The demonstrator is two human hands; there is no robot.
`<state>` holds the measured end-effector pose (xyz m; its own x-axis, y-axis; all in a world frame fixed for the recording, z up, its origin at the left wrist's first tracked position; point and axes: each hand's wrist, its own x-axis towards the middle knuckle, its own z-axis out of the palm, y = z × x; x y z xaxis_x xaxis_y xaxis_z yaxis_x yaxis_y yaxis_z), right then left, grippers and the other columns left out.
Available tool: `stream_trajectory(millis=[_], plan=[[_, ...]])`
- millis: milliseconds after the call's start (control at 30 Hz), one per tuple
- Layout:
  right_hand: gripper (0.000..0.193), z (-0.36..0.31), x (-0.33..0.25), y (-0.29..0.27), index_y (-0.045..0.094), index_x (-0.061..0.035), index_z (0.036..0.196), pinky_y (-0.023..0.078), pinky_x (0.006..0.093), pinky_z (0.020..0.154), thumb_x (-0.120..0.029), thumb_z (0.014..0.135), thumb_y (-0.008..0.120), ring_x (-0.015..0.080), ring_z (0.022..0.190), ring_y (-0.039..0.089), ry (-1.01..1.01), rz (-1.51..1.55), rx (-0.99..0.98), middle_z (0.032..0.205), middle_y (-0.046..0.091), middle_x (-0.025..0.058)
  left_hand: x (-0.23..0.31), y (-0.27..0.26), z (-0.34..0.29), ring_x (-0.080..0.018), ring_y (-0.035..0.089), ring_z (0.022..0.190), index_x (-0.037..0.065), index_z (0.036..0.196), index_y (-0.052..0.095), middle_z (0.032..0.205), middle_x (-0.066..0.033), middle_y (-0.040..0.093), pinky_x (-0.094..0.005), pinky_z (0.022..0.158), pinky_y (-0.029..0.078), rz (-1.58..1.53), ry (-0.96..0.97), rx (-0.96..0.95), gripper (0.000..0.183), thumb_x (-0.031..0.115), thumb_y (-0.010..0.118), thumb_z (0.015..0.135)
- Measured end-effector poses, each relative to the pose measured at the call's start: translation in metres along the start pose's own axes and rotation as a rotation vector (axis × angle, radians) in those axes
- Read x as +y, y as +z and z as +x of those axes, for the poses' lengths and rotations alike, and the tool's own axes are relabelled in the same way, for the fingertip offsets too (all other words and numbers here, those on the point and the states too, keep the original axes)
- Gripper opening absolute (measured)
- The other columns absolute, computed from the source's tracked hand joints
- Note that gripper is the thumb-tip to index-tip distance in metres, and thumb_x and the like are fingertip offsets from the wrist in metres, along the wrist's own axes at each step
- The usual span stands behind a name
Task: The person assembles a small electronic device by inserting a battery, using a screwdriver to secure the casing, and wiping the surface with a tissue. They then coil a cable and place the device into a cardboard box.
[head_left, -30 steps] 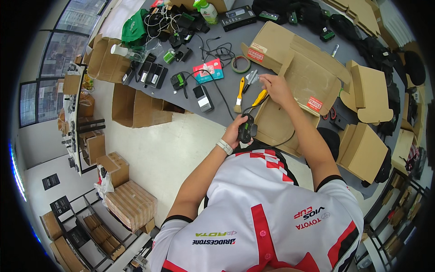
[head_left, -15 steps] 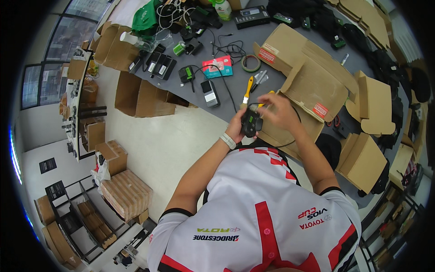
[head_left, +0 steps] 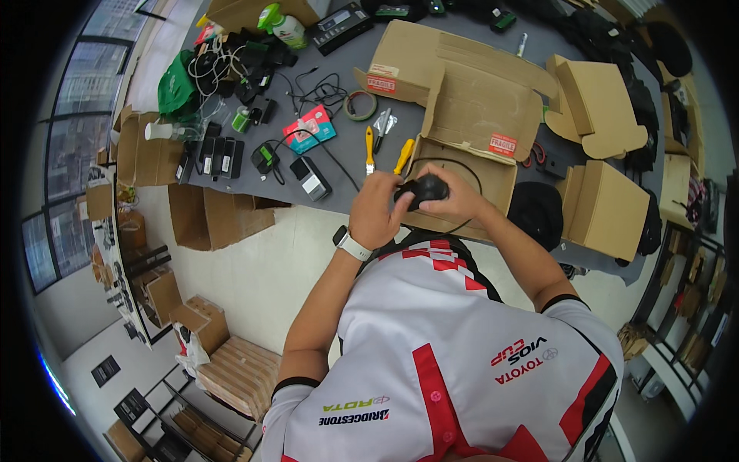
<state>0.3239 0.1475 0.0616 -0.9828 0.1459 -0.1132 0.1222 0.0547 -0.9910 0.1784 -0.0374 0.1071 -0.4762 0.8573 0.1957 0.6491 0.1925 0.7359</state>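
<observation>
- Small black rounded device [head_left: 426,187], held in both hands above the front edge of the open cardboard box [head_left: 469,165], at the near edge of the grey table [head_left: 339,150].
- Left hand [head_left: 377,218] cupped on the device's left side, fingers curled and clamped on it; white watch [head_left: 353,246] on that wrist.
- Right hand [head_left: 458,199] wrapped over the right side, fingers likewise closed on the device; thin black cable [head_left: 454,165] looping from it into the box.
- Compared with a second ago: then only the left hand on the device, the right reaching off toward the yellow-handled tools; now both hands gathered on the device, slightly higher and closer to the box. By the look of it, reaching done and close two-handed work on the device in hand.
- Just left of the hands, two yellow-handled tools [head_left: 403,155], untouched on the table; beside them a roll of green tape [head_left: 359,105].
- Farther left: a red-and-teal packet [head_left: 309,128], black chargers and cables [head_left: 312,178].
- To the right, more folded cardboard boxes [head_left: 608,208] and a black cap-like thing [head_left: 536,212].
</observation>
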Motion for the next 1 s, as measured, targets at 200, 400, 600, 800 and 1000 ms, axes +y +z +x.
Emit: stream_trajectory(millis=[200, 400, 600, 800, 1000], plan=[[0.051, -0.016, 0.022, -0.010, 0.062, -0.0059, 0.129, 0.051, 0.0278, 0.062, -0.031, 0.090, 0.084, 0.0094, 0.082, 0.062, 0.167, 0.588, -0.055, 0.102, 0.066, 0.0006, 0.020, -0.009, 0.027, -0.0424, 0.059, 0.075, 0.003, 0.100, 0.056, 0.081, -0.0183, 0.060, -0.0462, 0.066, 0.049, -0.152, -0.007, -0.357, 0.024, 0.023, 0.069, 0.100], [0.065, -0.028, 0.063, -0.010, 0.063, -0.0070, 0.132, 0.054, 0.0291, 0.077, -0.039, 0.082, 0.088, 0.0114, 0.093, 0.064, 0.121, 0.578, 0.106, 0.112, 0.067, 0.0013, 0.033, 0.026, 0.027, -0.0460, 0.064, 0.072, 0.004, 0.099, 0.055, 0.076, -0.0225, 0.064, -0.0503, 0.060, 0.047, -0.313, -0.053, -0.194, 0.020, 0.022, 0.062, 0.105], [0.071, -0.044, 0.061, -0.017, 0.063, -0.0051, 0.134, 0.056, 0.0331, 0.094, -0.042, 0.080, 0.089, 0.0172, 0.108, 0.068, 0.128, 0.810, 0.044, 0.120, 0.069, 0.0055, 0.051, 0.039, 0.029, -0.0437, 0.061, 0.064, 0.004, 0.094, 0.056, 0.074, -0.0219, 0.062, -0.0480, 0.055, 0.046, -0.326, -0.034, -0.149, 0.015, 0.015, 0.062, 0.103], [0.062, -0.044, 0.050, -0.002, 0.063, -0.0013, 0.131, 0.057, 0.0372, 0.097, -0.034, 0.081, 0.083, 0.0216, 0.106, 0.071, 0.159, 1.032, 0.086, 0.117, 0.070, 0.0094, 0.050, 0.057, 0.024, -0.0418, 0.058, 0.058, 0.003, 0.092, 0.055, 0.069, -0.0220, 0.058, -0.0446, 0.053, 0.044, -0.386, -0.047, -0.056, 0.017, 0.014, 0.061, 0.104], [0.051, -0.033, 0.048, 0.011, 0.065, -0.0011, 0.123, 0.058, 0.0366, 0.093, -0.029, 0.083, 0.078, 0.0217, 0.101, 0.072, 0.158, 1.064, 0.124, 0.111, 0.072, 0.0105, 0.047, 0.056, 0.017, -0.0397, 0.056, 0.054, 0.003, 0.091, 0.052, 0.066, -0.0216, 0.056, -0.0427, 0.052, 0.044, -0.331, -0.117, -0.032, 0.019, 0.013, 0.059, 0.105]])
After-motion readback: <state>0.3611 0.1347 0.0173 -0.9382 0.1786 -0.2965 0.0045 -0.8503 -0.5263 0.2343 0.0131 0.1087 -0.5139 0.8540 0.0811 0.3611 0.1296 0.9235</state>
